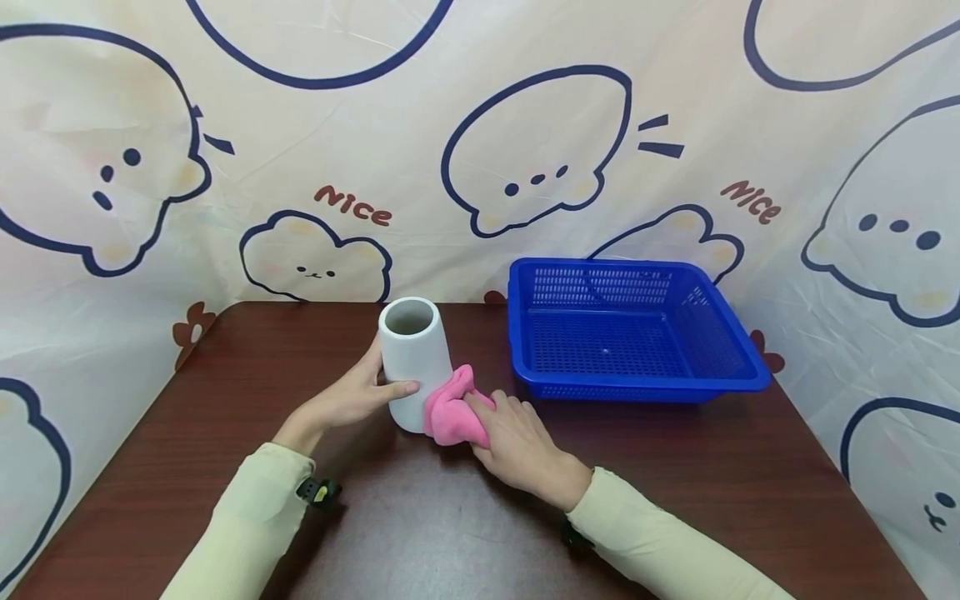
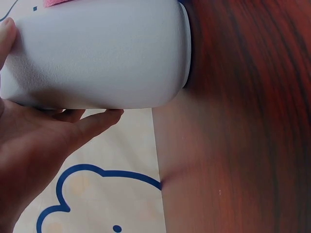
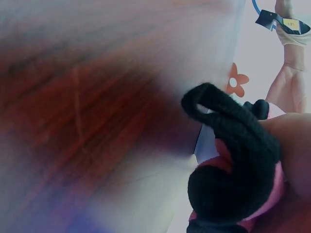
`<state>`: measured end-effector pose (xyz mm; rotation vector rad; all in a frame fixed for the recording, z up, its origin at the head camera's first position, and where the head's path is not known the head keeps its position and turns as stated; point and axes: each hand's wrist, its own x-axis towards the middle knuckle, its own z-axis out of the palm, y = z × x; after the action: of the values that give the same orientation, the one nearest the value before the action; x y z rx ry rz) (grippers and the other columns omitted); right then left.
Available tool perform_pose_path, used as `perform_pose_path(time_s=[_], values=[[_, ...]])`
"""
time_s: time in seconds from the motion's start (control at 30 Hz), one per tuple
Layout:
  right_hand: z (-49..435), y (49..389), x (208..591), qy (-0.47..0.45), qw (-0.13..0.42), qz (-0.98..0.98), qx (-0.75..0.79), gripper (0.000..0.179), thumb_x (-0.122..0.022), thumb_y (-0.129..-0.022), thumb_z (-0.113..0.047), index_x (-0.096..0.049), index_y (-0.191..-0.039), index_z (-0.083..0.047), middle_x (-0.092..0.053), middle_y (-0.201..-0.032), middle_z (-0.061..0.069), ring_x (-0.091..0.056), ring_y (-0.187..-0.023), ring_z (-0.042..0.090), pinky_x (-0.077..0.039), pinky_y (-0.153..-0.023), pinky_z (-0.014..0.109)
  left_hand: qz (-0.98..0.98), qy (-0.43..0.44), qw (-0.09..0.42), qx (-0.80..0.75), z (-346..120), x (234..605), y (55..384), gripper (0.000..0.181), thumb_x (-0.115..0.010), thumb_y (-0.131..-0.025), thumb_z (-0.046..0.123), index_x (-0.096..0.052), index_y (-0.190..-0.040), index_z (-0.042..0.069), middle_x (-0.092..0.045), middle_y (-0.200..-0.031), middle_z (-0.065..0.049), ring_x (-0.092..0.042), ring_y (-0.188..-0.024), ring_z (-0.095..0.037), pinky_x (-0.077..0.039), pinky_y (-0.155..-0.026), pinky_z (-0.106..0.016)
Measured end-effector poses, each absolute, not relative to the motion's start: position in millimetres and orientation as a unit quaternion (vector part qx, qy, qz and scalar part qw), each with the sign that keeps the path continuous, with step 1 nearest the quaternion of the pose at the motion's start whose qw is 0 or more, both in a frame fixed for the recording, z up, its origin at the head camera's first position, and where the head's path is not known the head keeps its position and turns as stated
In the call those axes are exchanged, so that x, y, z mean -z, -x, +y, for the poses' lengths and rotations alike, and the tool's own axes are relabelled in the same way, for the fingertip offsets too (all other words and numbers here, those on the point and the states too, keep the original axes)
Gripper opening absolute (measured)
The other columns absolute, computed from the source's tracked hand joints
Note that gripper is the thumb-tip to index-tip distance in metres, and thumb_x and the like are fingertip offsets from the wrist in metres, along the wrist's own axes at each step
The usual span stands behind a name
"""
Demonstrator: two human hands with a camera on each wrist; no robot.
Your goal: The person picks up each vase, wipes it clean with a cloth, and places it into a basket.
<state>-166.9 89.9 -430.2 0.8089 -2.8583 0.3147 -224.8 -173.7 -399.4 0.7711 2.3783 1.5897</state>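
A white tapered vase [image 1: 414, 367] with an open round top stands on the table, leaning slightly in the head view. My left hand [image 1: 352, 400] grips its left side, thumb across the front and fingers going round behind. In the left wrist view the vase's smooth wall [image 2: 107, 58] fills the upper part, with the left hand [image 2: 34, 145] against it. My right hand [image 1: 525, 437] holds a bunched pink cloth [image 1: 453, 417] against the vase's lower right side. The right wrist view shows dark folds of the cloth [image 3: 238, 160] along with pink ones; some fingers are hidden.
A blue perforated plastic basket [image 1: 615, 385] sits at the back right of the dark brown wooden table [image 1: 420, 517]. Behind and beside the table hangs a pale curtain [image 1: 420, 150] with cartoon drawings. Dark bands with small devices [image 1: 318, 492] sit at the wrists.
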Motion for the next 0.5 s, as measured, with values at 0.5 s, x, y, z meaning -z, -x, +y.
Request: perform_pose_path(time_s=[0.5], values=[[93.0,167.1,439.8,-0.280,0.055,-0.952,-0.112,0.049,-0.073,-0.090,-0.030,-0.057,-0.134,-0.017,-0.061,-0.091,0.007,-0.055,-0.073,0.022,-0.040,-0.062,0.031,0.806,-0.257,0.085,-0.527,-173.5,399.3,224.4,0.093,-0.072,-0.094,0.018,-0.005,-0.159,0.029,-0.034,-0.152,-0.012,-0.043,-0.137,-0.037,-0.040,-0.109,-0.064]])
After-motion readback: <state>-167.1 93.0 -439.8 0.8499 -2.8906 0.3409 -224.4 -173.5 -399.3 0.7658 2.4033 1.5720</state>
